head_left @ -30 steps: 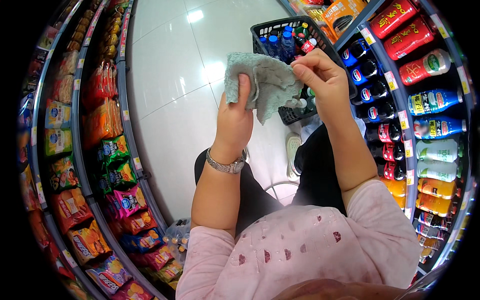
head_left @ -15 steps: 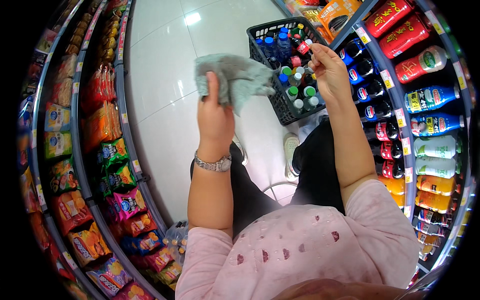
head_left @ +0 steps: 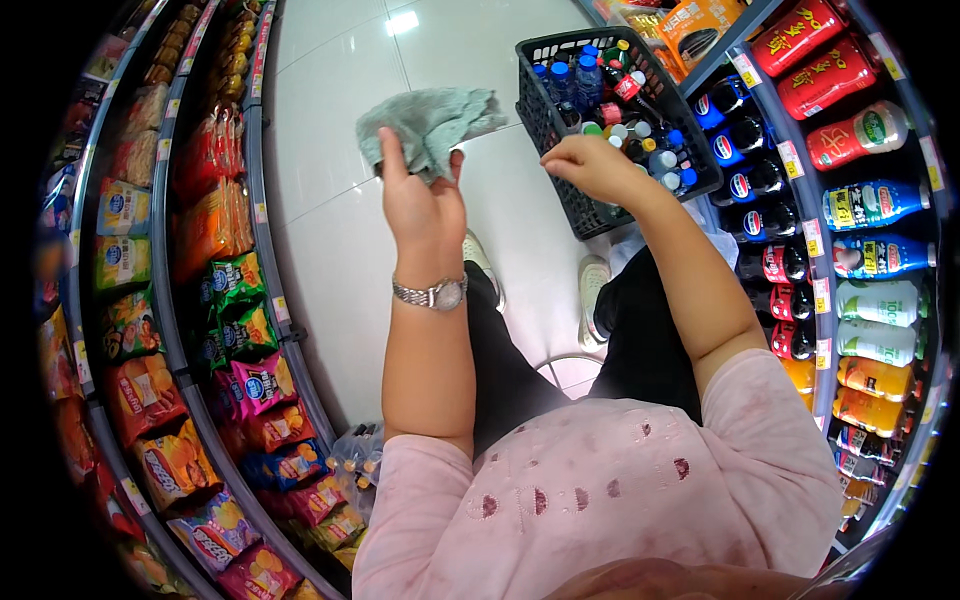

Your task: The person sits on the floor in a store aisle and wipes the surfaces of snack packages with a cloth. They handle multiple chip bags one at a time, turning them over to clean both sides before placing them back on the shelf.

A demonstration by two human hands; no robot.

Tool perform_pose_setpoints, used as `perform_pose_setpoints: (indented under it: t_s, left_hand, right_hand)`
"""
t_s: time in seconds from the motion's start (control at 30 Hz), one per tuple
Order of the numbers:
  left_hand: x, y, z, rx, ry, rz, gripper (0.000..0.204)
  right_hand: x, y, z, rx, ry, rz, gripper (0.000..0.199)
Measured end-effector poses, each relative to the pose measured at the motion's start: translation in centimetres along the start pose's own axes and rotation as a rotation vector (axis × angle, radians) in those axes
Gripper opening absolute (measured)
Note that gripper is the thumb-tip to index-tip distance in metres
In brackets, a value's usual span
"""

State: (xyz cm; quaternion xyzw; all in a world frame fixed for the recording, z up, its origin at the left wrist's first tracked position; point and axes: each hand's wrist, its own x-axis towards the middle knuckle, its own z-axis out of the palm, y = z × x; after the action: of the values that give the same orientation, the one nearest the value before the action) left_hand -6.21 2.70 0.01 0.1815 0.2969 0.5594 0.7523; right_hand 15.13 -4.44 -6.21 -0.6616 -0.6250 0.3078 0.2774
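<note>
A grey-green cloth (head_left: 430, 120) is bunched in my left hand (head_left: 425, 205), held over the floor left of the basket. The thumb lies against the cloth's near side; some fingers are hidden behind it. My right hand (head_left: 600, 168) is above the near left part of a black plastic basket (head_left: 575, 205). Its fingers are curled in with the tips together, and nothing shows between them. Inside the basket stand several bottles with blue, green and white caps. A dark bottle with a red label (head_left: 628, 86) leans among them.
Drink shelves (head_left: 800, 215) with several rows of bottles and cans run along my right. Snack shelves (head_left: 270, 250) with bright packets line my left. Wrapped bottles (head_left: 357, 465) stand on the floor by the left shelf. My shoes (head_left: 592, 300) are just nearer than the basket.
My right hand has moved left and nearer, from above the basket's right side to its left part. My left hand has shifted slightly left with the cloth, which has changed its folds.
</note>
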Motion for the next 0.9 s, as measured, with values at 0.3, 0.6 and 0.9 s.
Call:
perform_pose_setpoints:
  t_s: [0.3,0.6,0.9]
  left_hand:
    - [-1.1,-1.0,1.1,0.100,-0.180,-0.020,0.036]
    - [-2.3,-2.2,2.1,0.359,-0.293,-0.131,0.045]
    - [-2.4,-4.2,1.9,0.558,-0.418,-0.274,0.049]
  right_hand:
    - [-0.5,-0.4,-1.5,0.098,0.246,0.075,0.035]
    - [-2.8,-6.6,-2.0,0.031,0.674,-0.467,0.018]
    - [-2.8,-6.5,-2.0,-0.075,0.562,-0.498,0.024]
